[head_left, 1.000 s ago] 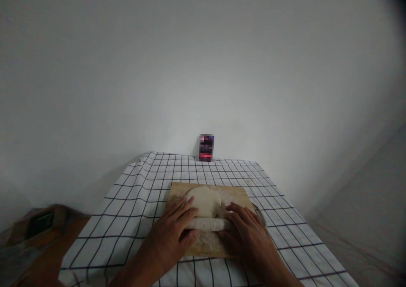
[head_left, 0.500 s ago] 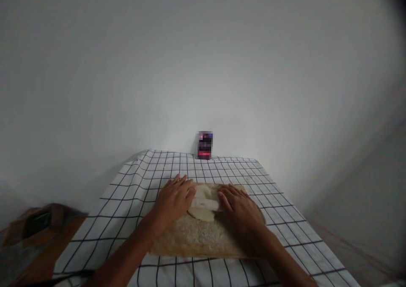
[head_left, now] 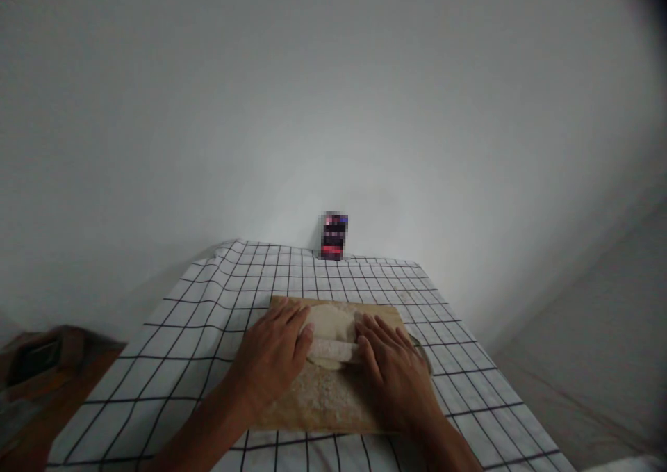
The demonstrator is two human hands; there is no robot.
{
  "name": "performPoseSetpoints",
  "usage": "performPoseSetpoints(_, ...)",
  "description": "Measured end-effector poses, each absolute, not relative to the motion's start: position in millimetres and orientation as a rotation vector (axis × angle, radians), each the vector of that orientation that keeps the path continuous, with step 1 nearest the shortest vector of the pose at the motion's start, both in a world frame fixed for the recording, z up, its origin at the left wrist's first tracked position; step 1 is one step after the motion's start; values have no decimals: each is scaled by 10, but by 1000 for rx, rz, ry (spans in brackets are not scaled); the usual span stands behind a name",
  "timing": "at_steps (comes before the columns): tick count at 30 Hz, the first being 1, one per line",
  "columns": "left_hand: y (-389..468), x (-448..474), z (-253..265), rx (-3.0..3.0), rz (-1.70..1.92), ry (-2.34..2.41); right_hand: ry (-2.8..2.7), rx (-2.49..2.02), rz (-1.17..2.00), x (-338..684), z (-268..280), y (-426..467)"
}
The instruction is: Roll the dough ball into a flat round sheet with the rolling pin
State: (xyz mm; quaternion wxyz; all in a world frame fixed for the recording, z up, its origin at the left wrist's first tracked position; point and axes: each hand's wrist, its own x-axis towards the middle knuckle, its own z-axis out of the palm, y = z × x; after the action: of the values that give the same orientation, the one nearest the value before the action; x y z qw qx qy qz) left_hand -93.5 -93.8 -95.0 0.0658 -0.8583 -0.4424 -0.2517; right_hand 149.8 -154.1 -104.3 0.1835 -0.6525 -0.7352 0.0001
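Observation:
A pale, flour-dusted rolling pin [head_left: 333,350] lies across a flattened sheet of dough [head_left: 329,321] on a wooden board [head_left: 328,406]. My left hand [head_left: 278,343] rests over the pin's left end, fingers stretched forward and thumb apart. Over the right end lies my right hand [head_left: 390,357], palm down, its fingers also extended. Both ends of the pin are hidden under the hands. Most of the dough shows beyond the pin, with a narrow strip on the near side. Loose flour covers the near part of the board.
A white tablecloth with black grid lines [head_left: 182,347] covers the table. At its far edge a blurred dark and pink upright object [head_left: 333,237] leans by the wall. A rounded rim [head_left: 424,354] shows beside my right hand. A brown box [head_left: 44,357] stands low at left.
Both hands and the rolling pin have come back toward me over the dough, so more dough shows beyond the pin. The whole view has also shifted slightly.

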Motion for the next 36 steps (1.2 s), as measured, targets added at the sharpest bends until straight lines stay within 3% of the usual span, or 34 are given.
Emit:
performPoseSetpoints(11, -445, -791, -750, -2625, -618, -1619, -2193, -1892, 345, 1634, -852, -460)
performPoseSetpoints(18, -589, -818, -826, -2631, -630, -1521, -2213, -1900, 229, 1665, -998, -755)
performPoseSetpoints(27, -364, -781, -882, -2559, -808, -1587, -2170, -1881, 216, 1631, -910, -507)
performPoseSetpoints(36, -936, -836, -991, -2491, -846, -1371, -2174, -1759, 3, 1574, -985, -1267)
